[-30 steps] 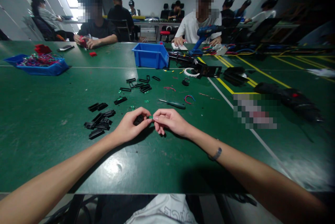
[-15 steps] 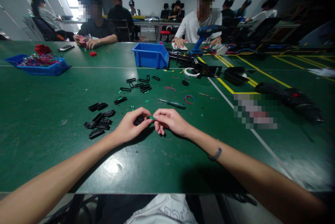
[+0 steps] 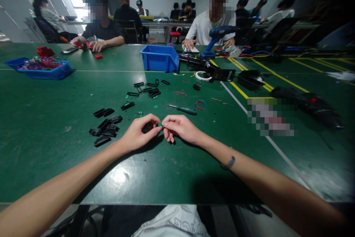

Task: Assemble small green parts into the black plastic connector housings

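Observation:
My left hand curls around a black plastic housing, its fingers covering much of the part. At its right end a small green circuit board shows between my two hands. My right hand pinches that board between thumb and forefinger, the other fingers curled below. Whether board and housing touch is hidden. Left of my hands lies a group of similar black housings. Several thin black frames lie farther back, with loose green boards nearby. A green-handled screwdriver rests just beyond my right hand.
A blue bin stands at the back centre. Far left, a blue tray holds coloured wires. A blue cordless drill stands by a co-worker in white. Wire pieces and a black tool-like assembly lie to the right.
My hands and the parts in them stay nearly still. Across the table, the co-worker in dark clothing has moved one hand leftward, with red parts now apart at both hands.

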Available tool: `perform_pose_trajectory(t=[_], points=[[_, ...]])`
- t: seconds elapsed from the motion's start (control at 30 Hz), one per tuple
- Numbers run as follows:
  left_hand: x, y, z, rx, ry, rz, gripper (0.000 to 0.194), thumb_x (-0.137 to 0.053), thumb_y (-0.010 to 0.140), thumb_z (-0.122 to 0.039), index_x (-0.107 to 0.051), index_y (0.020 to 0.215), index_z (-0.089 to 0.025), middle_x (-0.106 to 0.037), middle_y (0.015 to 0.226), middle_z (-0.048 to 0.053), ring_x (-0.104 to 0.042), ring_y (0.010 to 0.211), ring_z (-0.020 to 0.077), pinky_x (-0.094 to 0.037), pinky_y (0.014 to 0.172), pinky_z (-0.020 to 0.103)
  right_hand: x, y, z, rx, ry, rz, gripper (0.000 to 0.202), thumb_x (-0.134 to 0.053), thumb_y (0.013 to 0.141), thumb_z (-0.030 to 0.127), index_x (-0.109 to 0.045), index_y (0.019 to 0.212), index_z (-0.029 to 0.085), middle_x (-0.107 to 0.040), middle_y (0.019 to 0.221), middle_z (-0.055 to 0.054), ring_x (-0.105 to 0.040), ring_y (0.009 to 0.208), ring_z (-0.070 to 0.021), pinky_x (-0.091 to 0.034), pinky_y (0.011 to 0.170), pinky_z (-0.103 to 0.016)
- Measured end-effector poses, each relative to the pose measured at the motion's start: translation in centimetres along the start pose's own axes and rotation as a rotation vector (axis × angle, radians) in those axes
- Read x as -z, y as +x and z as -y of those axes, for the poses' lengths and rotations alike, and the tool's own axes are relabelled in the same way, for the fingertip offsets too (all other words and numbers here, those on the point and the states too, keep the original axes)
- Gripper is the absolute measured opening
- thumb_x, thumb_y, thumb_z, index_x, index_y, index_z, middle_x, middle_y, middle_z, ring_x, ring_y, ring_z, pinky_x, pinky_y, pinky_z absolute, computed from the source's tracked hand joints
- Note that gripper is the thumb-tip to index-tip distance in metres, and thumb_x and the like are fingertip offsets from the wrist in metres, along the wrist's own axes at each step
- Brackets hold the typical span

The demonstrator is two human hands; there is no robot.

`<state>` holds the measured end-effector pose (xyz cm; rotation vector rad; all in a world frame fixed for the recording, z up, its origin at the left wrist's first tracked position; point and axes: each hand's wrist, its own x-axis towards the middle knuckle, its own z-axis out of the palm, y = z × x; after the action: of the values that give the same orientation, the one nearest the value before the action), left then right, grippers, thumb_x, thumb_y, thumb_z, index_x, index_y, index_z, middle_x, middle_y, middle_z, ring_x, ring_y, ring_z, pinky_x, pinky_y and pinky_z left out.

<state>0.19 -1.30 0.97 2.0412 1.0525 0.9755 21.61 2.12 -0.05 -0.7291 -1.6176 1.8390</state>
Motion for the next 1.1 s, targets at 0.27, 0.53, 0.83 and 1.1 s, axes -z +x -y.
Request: perform_pose_trajectory(t=[0.27, 0.53, 0.83, 1.1], points=[[-0.06, -0.05, 0.09, -0.005, 0.006, -0.003, 0.021, -0.062, 0.095, -0.036, -0.065, 0.102, -0.016, -0.064, 0.081, 0.001, -0.057, 0.072, 0.0116, -0.043, 0.068, 0.023, 0.02, 0.02, -0.07, -0.010, 0.019, 0.003, 0.032, -0.066, 0.092, 0.047, -0.059, 0.088, 0.016, -0.070, 0.066, -0.002, -0.063, 0.049, -0.0109, -0.051, 0.046, -0.020], [-0.04, -0.07, 0.05, -0.003, 0.021, -0.014, 0.023, -0.062, 0.095, -0.037, -0.066, 0.103, -0.016, -0.065, 0.082, 0.002, -0.059, 0.073, 0.0126, -0.045, 0.070, 0.024, 0.06, -0.12, 0.05, 0.002, 0.023, 0.018, 0.028, -0.067, 0.092, 0.043, -0.060, 0.090, 0.016, -0.070, 0.067, -0.002, -0.063, 0.050, -0.0110, -0.051, 0.047, -0.020], [0.03, -0.07, 0.07, 0.000, 0.019, -0.010, 0.020, -0.062, 0.095, -0.035, -0.065, 0.102, -0.016, -0.066, 0.083, 0.002, -0.060, 0.076, 0.0132, -0.045, 0.073, 0.025, 0.11, -0.20, 0.17, 0.002, 0.030, 0.029, 0.024, -0.070, 0.090, 0.037, -0.061, 0.094, 0.015, -0.071, 0.068, -0.002, -0.063, 0.050, -0.0114, -0.051, 0.047, -0.021], [0.06, -0.09, -0.01, 0.007, 0.006, -0.007, 0.019, -0.062, 0.095, -0.033, -0.065, 0.102, -0.016, -0.065, 0.082, 0.001, -0.060, 0.075, 0.0127, -0.045, 0.073, 0.025, 0.14, -0.20, 0.11, 0.004, 0.027, 0.032, 0.022, -0.069, 0.090, 0.035, -0.061, 0.094, 0.015, -0.071, 0.068, -0.002, -0.063, 0.050, -0.0111, -0.052, 0.048, -0.020]])
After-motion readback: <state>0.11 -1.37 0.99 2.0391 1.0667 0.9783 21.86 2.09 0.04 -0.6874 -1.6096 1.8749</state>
